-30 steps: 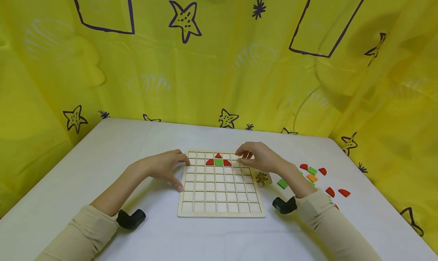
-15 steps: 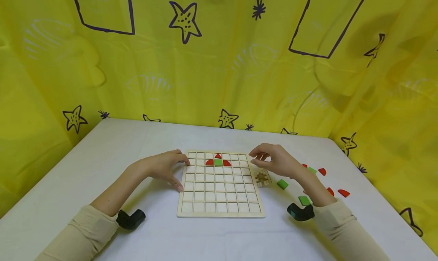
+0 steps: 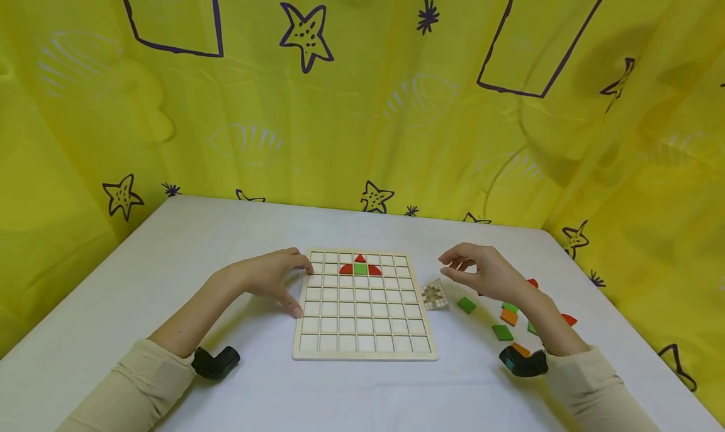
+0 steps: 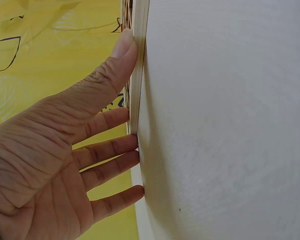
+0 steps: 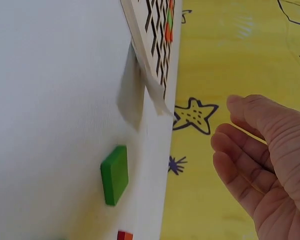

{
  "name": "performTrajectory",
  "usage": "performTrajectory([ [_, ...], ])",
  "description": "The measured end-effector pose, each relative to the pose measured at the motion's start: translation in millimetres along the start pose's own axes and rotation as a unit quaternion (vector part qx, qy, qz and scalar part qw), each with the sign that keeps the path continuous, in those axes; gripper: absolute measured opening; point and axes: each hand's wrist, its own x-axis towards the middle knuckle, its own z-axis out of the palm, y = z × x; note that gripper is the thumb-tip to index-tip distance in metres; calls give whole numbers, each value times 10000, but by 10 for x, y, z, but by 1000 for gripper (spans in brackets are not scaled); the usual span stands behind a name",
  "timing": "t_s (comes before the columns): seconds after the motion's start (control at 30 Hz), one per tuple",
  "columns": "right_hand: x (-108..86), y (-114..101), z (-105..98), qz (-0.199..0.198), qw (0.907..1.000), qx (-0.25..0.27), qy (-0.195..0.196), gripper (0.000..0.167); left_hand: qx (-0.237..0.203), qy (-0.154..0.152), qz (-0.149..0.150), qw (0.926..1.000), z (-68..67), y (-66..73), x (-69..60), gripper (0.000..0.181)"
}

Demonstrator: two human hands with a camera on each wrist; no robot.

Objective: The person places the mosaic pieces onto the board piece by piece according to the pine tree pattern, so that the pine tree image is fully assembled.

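Note:
A pale wooden grid board (image 3: 365, 347) lies on the white table. In its upper rows sit a red triangle (image 3: 360, 258), a green square tile (image 3: 360, 269) beneath it, and a red curved piece on either side (image 3: 346, 269). My left hand (image 3: 272, 278) touches the board's left edge, thumb nearer me and fingers farther up; in the left wrist view the fingers (image 4: 110, 152) are fairly straight. To the right of the board, my right hand (image 3: 481, 273) hovers above the table, fingers loosely bent and holding nothing. A small patterned card (image 3: 434, 295) leans by the board's right edge.
Loose pieces lie under and around the right forearm: green tiles (image 3: 467, 305), orange ones (image 3: 508, 317) and red curved ones (image 3: 569, 319), some partly hidden by the arm. A yellow patterned curtain (image 3: 362, 104) hangs behind and beside the table.
My right hand has moved from over the board's upper right corner out to the right, past the card. More of the card now shows. The left hand stays at the board's edge.

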Motion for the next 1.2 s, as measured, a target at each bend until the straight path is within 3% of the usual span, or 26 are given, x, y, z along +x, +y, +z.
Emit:
performTrajectory([
  [0.4,-293,153,-205,666,9967,-410,231,16,33,5,68,10000,2,-11,1,77],
  [0.63,-465,237,-312,732,9949,-572,388,15,37,-10,6,10000,-1,-1,-1,78],
  [0.83,-603,354,-411,1085,9935,-283,166,19,43,-6,40,10000,-9,7,-1,78],
  [1.2,-830,622,-512,1114,9932,179,-291,25,14,-8,32,10000,-3,3,1,78],
])
